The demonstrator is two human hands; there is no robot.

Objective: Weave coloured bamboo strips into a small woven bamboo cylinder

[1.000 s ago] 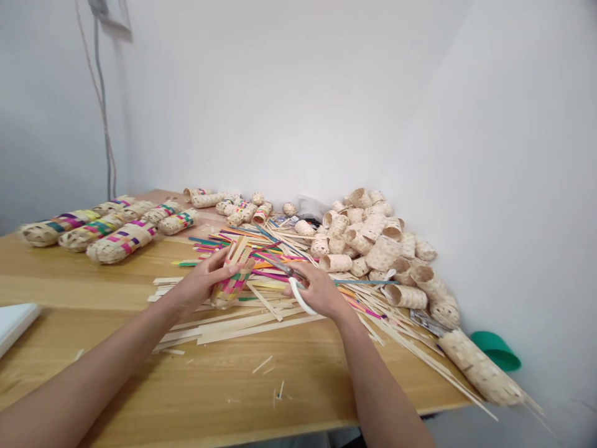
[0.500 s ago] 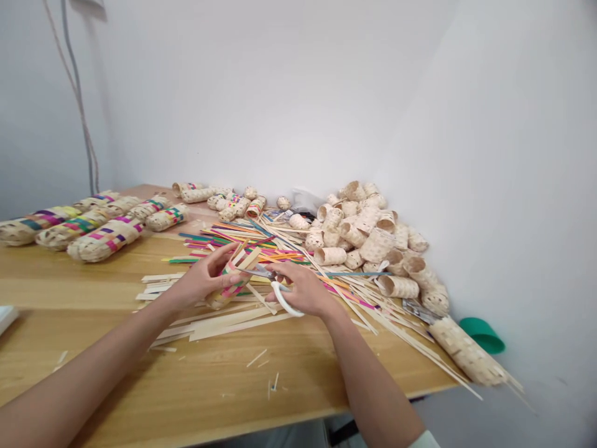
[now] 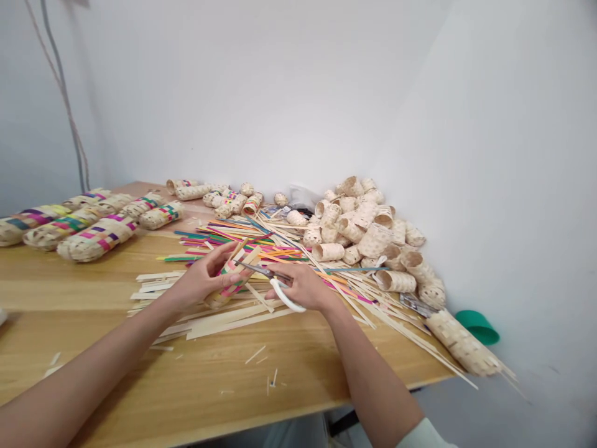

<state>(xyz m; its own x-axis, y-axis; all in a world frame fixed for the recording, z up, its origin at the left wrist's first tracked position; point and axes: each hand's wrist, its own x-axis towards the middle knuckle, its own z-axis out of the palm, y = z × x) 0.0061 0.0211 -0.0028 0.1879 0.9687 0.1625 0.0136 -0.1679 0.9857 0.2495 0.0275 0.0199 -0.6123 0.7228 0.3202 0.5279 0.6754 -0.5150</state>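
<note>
My left hand (image 3: 212, 277) is wrapped round a small woven bamboo tube (image 3: 219, 300) with pink and green bands; loose strip ends stand up from its upper right end. In my right hand (image 3: 301, 287) is a pair of scissors (image 3: 286, 297) with white handles. Their blades point left and lie across the strip ends at the tube's rim. Beneath both hands, pale bamboo strips (image 3: 219, 325) are spread over the wooden table (image 3: 186, 386). Dyed strips (image 3: 219, 233) in several colours lie just behind them.
A heap of plain woven tubes (image 3: 373, 236) is piled against the wall at right. Finished-looking colour-banded woven pieces (image 3: 100, 236) lie at far left. A longer woven piece (image 3: 464, 342) overhangs the table's right edge beside a green bowl-like object (image 3: 478, 326). Small offcuts (image 3: 255, 354) dot the front.
The scissors have shifted slightly left, with their blades now reaching further across the strip ends. The view has moved a little; my left hand still grips the tube.
</note>
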